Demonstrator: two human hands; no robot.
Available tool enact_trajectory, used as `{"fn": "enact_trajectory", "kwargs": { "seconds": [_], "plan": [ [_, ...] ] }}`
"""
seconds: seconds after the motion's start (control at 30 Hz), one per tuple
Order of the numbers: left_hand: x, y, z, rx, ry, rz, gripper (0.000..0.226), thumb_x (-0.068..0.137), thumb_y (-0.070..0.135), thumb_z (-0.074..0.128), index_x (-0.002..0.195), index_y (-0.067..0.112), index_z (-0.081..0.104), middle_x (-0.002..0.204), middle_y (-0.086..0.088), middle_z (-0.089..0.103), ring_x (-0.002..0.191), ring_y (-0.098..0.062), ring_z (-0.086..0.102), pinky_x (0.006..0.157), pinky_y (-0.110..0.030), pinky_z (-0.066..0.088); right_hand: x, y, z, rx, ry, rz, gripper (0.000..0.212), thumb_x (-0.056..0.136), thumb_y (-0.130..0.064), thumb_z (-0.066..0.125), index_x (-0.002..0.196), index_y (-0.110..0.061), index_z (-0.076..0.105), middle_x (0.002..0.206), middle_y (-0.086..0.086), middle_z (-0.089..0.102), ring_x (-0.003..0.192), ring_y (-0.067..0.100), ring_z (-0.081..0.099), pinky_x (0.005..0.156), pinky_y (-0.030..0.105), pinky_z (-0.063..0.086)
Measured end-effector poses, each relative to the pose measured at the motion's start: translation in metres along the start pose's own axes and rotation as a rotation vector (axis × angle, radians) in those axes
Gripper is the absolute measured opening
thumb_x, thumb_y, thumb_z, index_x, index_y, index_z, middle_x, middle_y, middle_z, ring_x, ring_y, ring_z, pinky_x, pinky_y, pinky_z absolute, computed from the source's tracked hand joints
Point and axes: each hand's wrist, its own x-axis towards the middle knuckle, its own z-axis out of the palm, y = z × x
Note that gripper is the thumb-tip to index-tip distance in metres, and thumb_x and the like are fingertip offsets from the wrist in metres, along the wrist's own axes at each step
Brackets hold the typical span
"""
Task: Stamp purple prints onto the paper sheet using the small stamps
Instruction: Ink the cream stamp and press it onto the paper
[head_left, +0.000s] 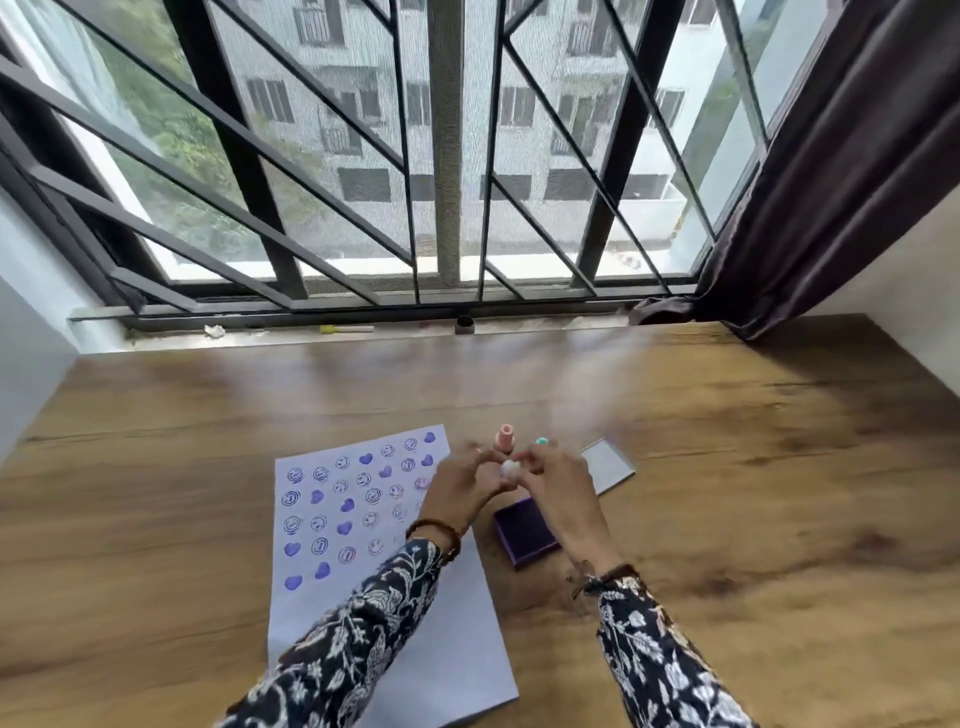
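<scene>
A white paper sheet (332, 525) lies on the wooden table, its upper half covered with several rows of purple hearts and round face prints. My left hand (462, 483) and my right hand (558, 486) meet just right of the sheet, both pinching a small white stamp (509, 467) between their fingertips. An open purple ink pad (524, 532) sits below the hands, partly hidden by my right wrist. A pink stamp (505, 435) stands upright behind the hands. A teal stamp top (542, 441) peeks over my right fingers.
The ink pad's grey lid (608, 465) lies to the right of the hands. The wooden table (753, 493) runs back to a window sill (363, 335) with small bits on it. A dark curtain (810, 208) hangs at the right.
</scene>
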Motion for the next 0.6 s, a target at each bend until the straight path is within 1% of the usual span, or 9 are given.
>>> {"fn": "enact_trajectory", "kwargs": {
  "seconds": [0.07, 0.1, 0.17, 0.27, 0.3, 0.37, 0.47, 0.53, 0.6],
  "plan": [
    [0.007, -0.005, 0.009, 0.154, 0.035, 0.059, 0.017, 0.074, 0.023, 0.071, 0.087, 0.013, 0.068, 0.105, -0.006, 0.058, 0.093, -0.012, 0.052, 0.081, -0.016, 0.036, 0.009, -0.001, 0.003, -0.164, -0.041, -0.032, 0.015, 0.088, -0.02, 0.055, 0.094, -0.017, 0.068, 0.094, 0.006, 0.059, 0.081, 0.024, 0.062, 0.071, 0.033, 0.046],
    [0.008, -0.008, 0.013, 0.211, 0.056, 0.062, 0.018, 0.074, 0.025, 0.071, 0.087, 0.013, 0.068, 0.109, -0.007, 0.056, 0.097, -0.015, 0.052, 0.084, -0.019, 0.037, 0.013, -0.001, 0.004, -0.22, -0.044, -0.046, 0.016, 0.089, -0.019, 0.053, 0.096, -0.016, 0.067, 0.095, 0.007, 0.058, 0.083, 0.026, 0.062, 0.071, 0.034, 0.047],
    [0.01, -0.013, 0.021, 0.297, 0.1, 0.039, 0.019, 0.074, 0.029, 0.07, 0.087, 0.016, 0.067, 0.111, -0.007, 0.055, 0.101, -0.021, 0.05, 0.088, -0.028, 0.038, 0.021, -0.002, 0.004, -0.247, 0.009, -0.065, 0.017, 0.091, -0.023, 0.052, 0.096, -0.017, 0.066, 0.097, 0.006, 0.061, 0.086, 0.025, 0.062, 0.071, 0.034, 0.048],
    [0.008, -0.019, 0.029, 0.383, 0.142, -0.011, 0.022, 0.076, 0.038, 0.066, 0.092, 0.023, 0.066, 0.114, -0.001, 0.054, 0.105, -0.02, 0.045, 0.085, -0.031, 0.03, 0.038, -0.005, 0.004, -0.274, 0.1, -0.136, 0.017, 0.091, -0.022, 0.053, 0.101, -0.016, 0.066, 0.102, 0.006, 0.065, 0.095, 0.022, 0.059, 0.074, 0.032, 0.049],
    [0.008, -0.021, 0.03, 0.396, 0.158, -0.025, 0.023, 0.077, 0.04, 0.064, 0.093, 0.023, 0.066, 0.114, 0.0, 0.054, 0.106, -0.02, 0.045, 0.084, -0.032, 0.028, 0.045, -0.006, 0.006, -0.306, 0.09, -0.16, 0.019, 0.091, -0.019, 0.053, 0.105, -0.016, 0.065, 0.106, 0.007, 0.065, 0.101, 0.023, 0.056, 0.079, 0.033, 0.048],
    [0.008, -0.025, 0.029, 0.402, 0.207, -0.061, 0.024, 0.078, 0.041, 0.062, 0.092, 0.021, 0.066, 0.112, -0.002, 0.055, 0.107, -0.022, 0.044, 0.083, -0.032, 0.026, 0.057, -0.007, 0.01, -0.391, -0.005, -0.169, 0.026, 0.09, -0.016, 0.051, 0.114, -0.018, 0.062, 0.114, 0.006, 0.065, 0.111, 0.024, 0.049, 0.09, 0.036, 0.043],
    [0.009, -0.03, 0.023, 0.4, 0.261, -0.097, 0.025, 0.078, 0.042, 0.062, 0.091, 0.022, 0.067, 0.11, -0.003, 0.056, 0.106, -0.024, 0.044, 0.084, -0.033, 0.025, 0.067, -0.005, 0.017, -0.529, -0.126, -0.172, 0.03, 0.091, -0.015, 0.046, 0.115, -0.02, 0.062, 0.115, 0.006, 0.066, 0.113, 0.025, 0.047, 0.094, 0.038, 0.04],
    [0.012, -0.032, 0.018, 0.391, 0.293, -0.141, 0.026, 0.077, 0.042, 0.064, 0.091, 0.02, 0.066, 0.11, -0.003, 0.057, 0.108, -0.025, 0.044, 0.085, -0.034, 0.027, 0.068, -0.003, 0.018, -0.512, -0.102, -0.187, 0.028, 0.091, -0.013, 0.046, 0.112, -0.019, 0.064, 0.113, 0.005, 0.067, 0.112, 0.025, 0.048, 0.093, 0.038, 0.04],
    [0.016, -0.033, 0.013, 0.4, 0.28, -0.168, 0.03, 0.076, 0.042, 0.065, 0.095, 0.018, 0.066, 0.113, -0.004, 0.057, 0.112, -0.026, 0.044, 0.088, -0.036, 0.028, 0.064, -0.003, 0.014, -0.379, -0.03, -0.17, 0.025, 0.09, -0.014, 0.05, 0.109, -0.018, 0.065, 0.108, 0.005, 0.069, 0.108, 0.024, 0.052, 0.09, 0.037, 0.043]
  ]
}}
